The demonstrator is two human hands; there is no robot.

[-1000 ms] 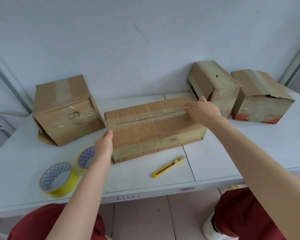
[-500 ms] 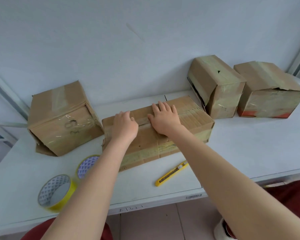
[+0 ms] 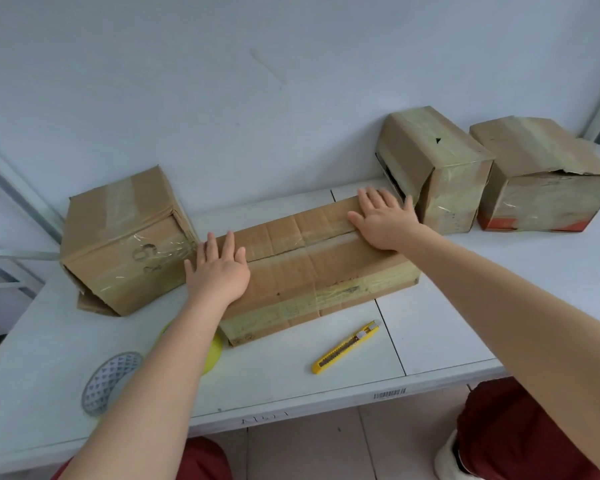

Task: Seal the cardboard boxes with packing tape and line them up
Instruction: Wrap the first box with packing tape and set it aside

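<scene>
Left hand [image 3: 219, 271] and right hand [image 3: 383, 221] lie flat on the long box [image 3: 305, 268]; a big box [image 3: 118, 237] sits just beside the left hand; a knife [image 3: 347, 346] lies nearer than the right hand.

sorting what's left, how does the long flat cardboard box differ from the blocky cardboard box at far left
The long flat brown cardboard box is low and wide; the blocky brown cardboard box at far left stands taller. The left hand and right hand press flat on the long box; the blocky box is untouched. A loose flap juts from under the blocky box. Both carry clear tape.
</scene>
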